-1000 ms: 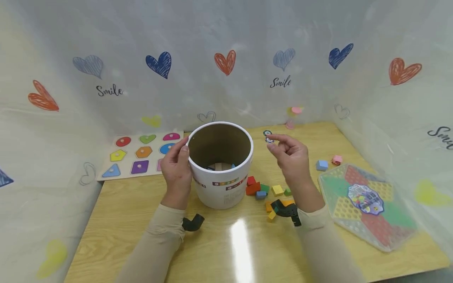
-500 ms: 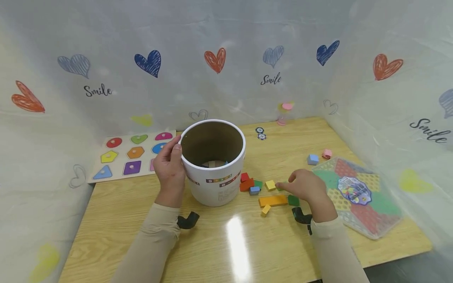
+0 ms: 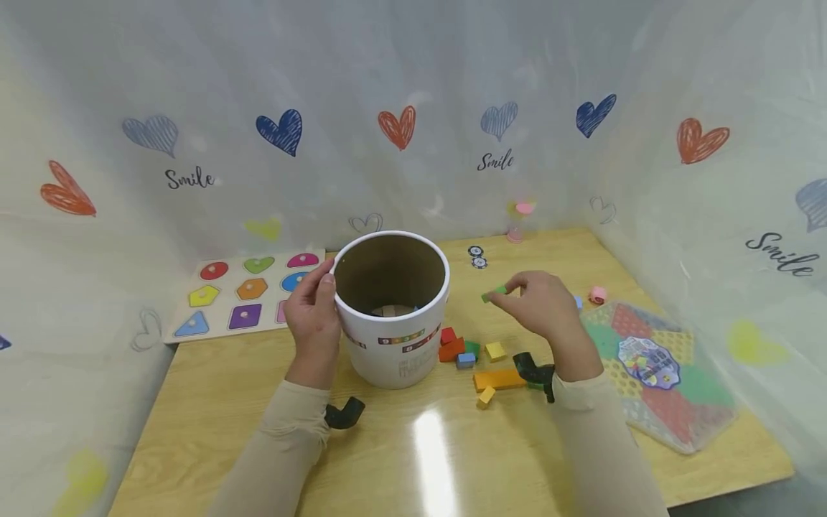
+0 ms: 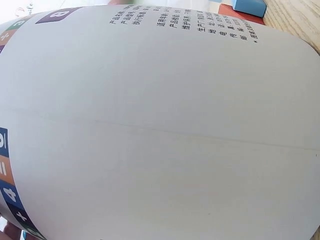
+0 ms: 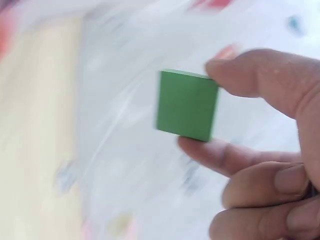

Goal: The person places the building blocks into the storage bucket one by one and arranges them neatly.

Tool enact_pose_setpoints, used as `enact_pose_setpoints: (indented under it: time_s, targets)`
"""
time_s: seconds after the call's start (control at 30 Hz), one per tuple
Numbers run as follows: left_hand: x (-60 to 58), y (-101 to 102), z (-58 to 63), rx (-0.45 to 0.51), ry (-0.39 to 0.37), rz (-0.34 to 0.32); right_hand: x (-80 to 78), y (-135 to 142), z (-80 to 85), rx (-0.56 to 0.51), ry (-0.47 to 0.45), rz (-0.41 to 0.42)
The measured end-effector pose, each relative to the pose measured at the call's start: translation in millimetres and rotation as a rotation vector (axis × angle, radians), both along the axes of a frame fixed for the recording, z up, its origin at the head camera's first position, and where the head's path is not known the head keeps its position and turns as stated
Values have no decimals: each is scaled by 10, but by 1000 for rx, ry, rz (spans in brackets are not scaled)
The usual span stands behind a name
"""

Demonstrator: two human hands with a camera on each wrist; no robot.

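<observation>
A white bucket (image 3: 392,352) with printed number strips stands on the table, a few pieces lying at its bottom. My left hand (image 3: 314,319) grips its left rim, thumb outside. In the left wrist view the bucket's white wall (image 4: 165,125) fills nearly everything. Between thumb and forefinger, my right hand (image 3: 539,305) pinches a flat green square block (image 5: 186,105), raised above the table to the right of the bucket. Below it lie a yellow block (image 3: 495,351), a long orange block (image 3: 499,379), a small orange block (image 3: 486,397), red blocks (image 3: 452,350) and a blue block (image 3: 466,360).
A shape puzzle board (image 3: 220,305) with knobbed pieces lies at the back left. On the right is a clear case (image 3: 665,402) of coloured panels. Toward the back are two round chips (image 3: 477,257) and a pink sand timer (image 3: 515,233). A patterned curtain surrounds the table.
My right hand came down from beside the bucket to the blocks, took the green block and lifted it. The left hand has kept its grip on the rim. The head view shifted slightly.
</observation>
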State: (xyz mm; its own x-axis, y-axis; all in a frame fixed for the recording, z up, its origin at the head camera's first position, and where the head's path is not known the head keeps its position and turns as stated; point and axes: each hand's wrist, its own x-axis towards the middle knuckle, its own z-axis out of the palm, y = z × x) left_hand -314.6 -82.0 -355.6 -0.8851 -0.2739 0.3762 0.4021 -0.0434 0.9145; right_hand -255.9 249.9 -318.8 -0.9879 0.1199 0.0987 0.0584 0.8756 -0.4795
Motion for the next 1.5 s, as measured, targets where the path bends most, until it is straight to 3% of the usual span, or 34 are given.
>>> enact_pose_setpoints:
  time_s: [0.17, 0.27, 0.4, 0.5, 0.77, 0.93, 1.1, 1.23, 1.5]
  targets:
    - [40, 9, -67, -5, 3, -11, 75, -427, 280, -237, 288, 60]
    - [124, 24, 16, -6, 6, -20, 73, -648, 353, -313, 405, 124]
    - [225, 35, 181, -11, 21, -19, 10, -848, 395, -344, 420, 184]
    - [226, 34, 224, -19, 39, -19, -14, -904, 404, -339, 386, 186]
    - [231, 57, 223, -16, 30, -50, 146, -575, 333, -248, 349, 65]
    - [146, 32, 198, 10, 26, -42, 285, -299, 217, -159, 207, 14]
    - [21, -17, 76, 16, 20, -23, 371, -118, -78, -27, -70, 65]
    - [-11, -26, 42, 28, 38, -17, 406, -52, -333, 88, -283, 130]
    - [-19, 3, 19, 53, 73, -38, 422, -22, -685, 208, -399, 145]
